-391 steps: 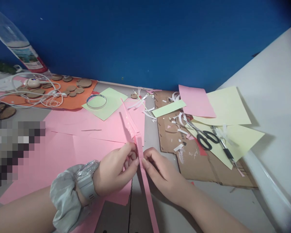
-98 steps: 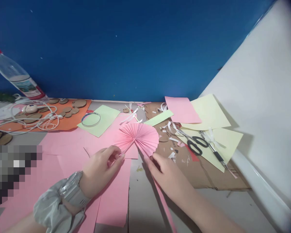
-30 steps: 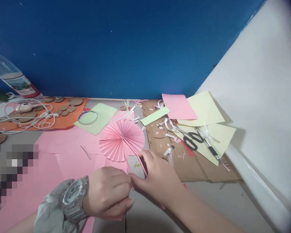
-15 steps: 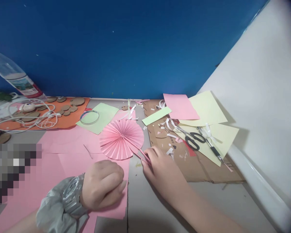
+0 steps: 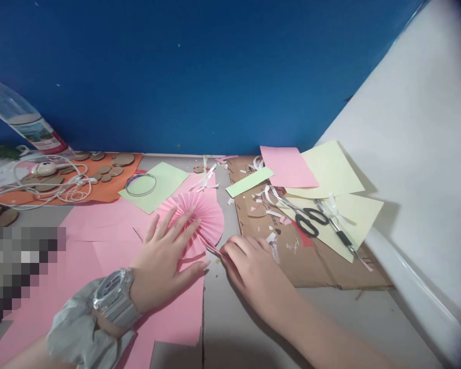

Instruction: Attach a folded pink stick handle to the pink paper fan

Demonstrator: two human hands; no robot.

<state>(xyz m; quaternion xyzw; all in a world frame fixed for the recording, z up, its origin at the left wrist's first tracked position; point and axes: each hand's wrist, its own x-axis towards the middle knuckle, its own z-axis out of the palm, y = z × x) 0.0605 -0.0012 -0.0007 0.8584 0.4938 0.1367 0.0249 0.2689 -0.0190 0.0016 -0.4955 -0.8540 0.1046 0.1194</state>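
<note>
A round pleated pink paper fan [image 5: 212, 218] lies spread out on sheets of pink paper [image 5: 111, 225]. My left hand [image 5: 169, 256], with a watch on its wrist, rests over the fan's left half, fingers stretched and spread. Much of that half is hidden under them. At the fan's lower right, my right hand [image 5: 249, 266] is closed on the narrow pink handle strips [image 5: 212, 247] that run out from the fan's centre. Their far ends are hidden inside the hand.
Scissors [image 5: 307, 224] and a pen [image 5: 343, 237] lie on yellow paper and cardboard [image 5: 330, 271] at right, among paper scraps. A roll of tape [image 5: 141, 185] sits on green paper. Earphones [image 5: 77, 187], cardboard discs [image 5: 123, 159] and a bottle [image 5: 34, 128] are at left.
The folded strip has been opened into a full disc. My left hand let go of its strip, then moved from a curled pose onto the fan, fingers spread. My right hand now holds the strips together.
</note>
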